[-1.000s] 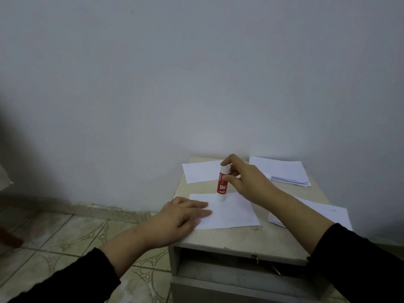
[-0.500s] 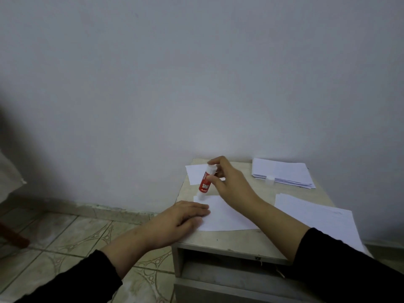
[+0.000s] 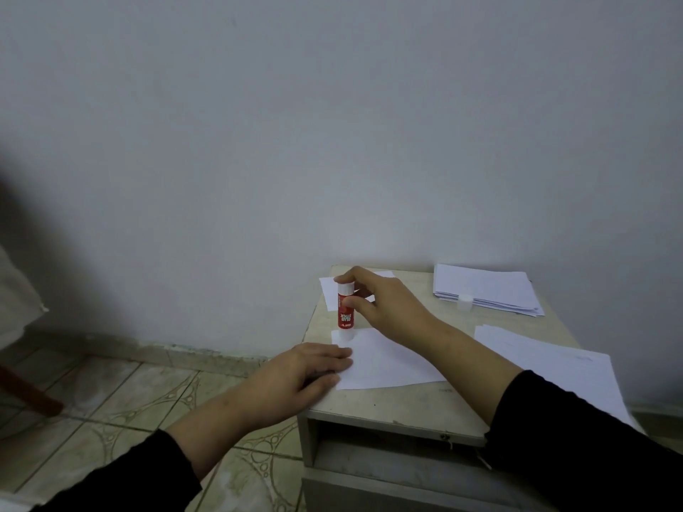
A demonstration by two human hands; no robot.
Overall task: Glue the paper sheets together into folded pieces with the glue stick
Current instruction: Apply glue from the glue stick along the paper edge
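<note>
Right hand (image 3: 388, 308) presses glue stick (image 3: 345, 310) upright onto sheet (image 3: 388, 360)

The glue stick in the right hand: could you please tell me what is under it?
Its tip meets the far left corner of a white sheet lying on the cabinet top. The glue stick hides any glue on the paper.

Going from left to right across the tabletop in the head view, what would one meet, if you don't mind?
left hand → glue stick → right hand → glue cap → stack of sheets
</note>
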